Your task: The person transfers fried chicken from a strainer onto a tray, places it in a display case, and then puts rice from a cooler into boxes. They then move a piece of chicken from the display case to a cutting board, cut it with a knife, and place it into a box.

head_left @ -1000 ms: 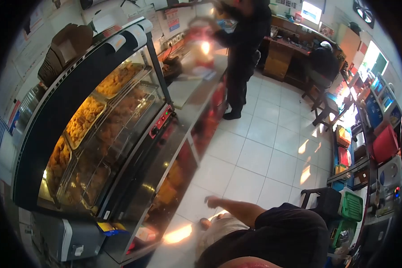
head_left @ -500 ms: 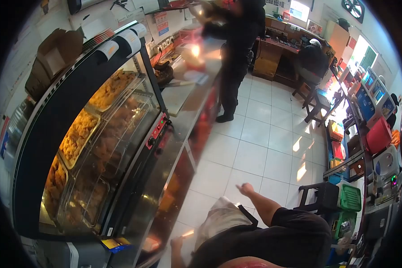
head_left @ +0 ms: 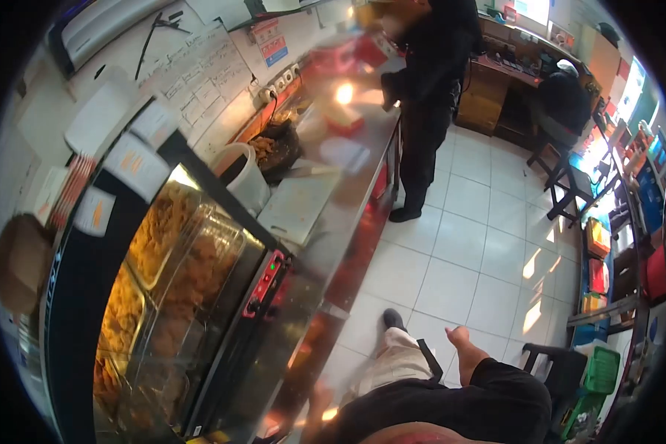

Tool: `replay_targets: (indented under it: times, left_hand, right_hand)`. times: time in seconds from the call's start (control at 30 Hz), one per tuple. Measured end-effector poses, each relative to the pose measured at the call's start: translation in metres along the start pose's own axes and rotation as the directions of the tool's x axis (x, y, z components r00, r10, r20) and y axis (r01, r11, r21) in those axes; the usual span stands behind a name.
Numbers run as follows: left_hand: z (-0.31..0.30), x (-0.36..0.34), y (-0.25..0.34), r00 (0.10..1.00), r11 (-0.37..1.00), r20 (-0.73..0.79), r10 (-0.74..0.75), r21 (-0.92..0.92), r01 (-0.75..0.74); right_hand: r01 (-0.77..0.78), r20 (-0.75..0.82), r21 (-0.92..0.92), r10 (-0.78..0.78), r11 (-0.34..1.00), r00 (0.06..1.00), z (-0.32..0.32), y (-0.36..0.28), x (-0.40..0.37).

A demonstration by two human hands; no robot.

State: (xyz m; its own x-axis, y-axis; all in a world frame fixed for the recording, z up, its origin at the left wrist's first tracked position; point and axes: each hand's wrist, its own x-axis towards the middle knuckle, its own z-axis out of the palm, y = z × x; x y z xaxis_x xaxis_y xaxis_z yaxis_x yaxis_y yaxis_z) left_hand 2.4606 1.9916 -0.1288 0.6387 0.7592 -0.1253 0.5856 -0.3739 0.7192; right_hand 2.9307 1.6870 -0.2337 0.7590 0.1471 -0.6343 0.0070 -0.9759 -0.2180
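Observation:
My right hand (head_left: 458,337) hangs beside my body above the tiled floor, its thumb held away from the palm and nothing visible in it. Low at my left side, my left hand (head_left: 320,397) is blurred and its fingers cannot be made out; the steel counter front is nearest to it. On my left stands a heated display cabinet (head_left: 74,311) with trays of fried chicken (head_left: 200,277) behind glass. A white cutting board (head_left: 301,207) lies on the counter just past it.
Further along the steel counter (head_left: 374,159) are a white bucket (head_left: 248,189) and a dark bowl (head_left: 277,152). A person in dark clothes (head_left: 440,89) stands there; another person (head_left: 562,103) sits at the back. Stools (head_left: 570,196), a green crate (head_left: 603,370) and shelves line the right side.
My view has moved forward along the counter and shifted. The cabinet now sits lower and nearer, and the bucket shows beyond it. My right hand swung forward; one foot came into view.

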Motion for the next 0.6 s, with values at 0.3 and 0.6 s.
replay_targets:
  times: [0.3, 0.6]
  left_hand:
    - [-0.008, 0.251, 0.32, 0.95, 0.955, 0.142, 0.28, -0.146, -0.26]
    - [0.008, 0.283, 0.314, 0.874, 0.759, 0.031, 0.486, 0.48, -0.439]
  right_hand:
    - [-0.079, 0.348, 0.781, -0.327, 0.62, 0.879, -0.109, -0.316, 0.092]
    - [-0.69, 0.586, 0.633, -0.8, 0.352, 0.13, -0.159, -0.459, -0.084]
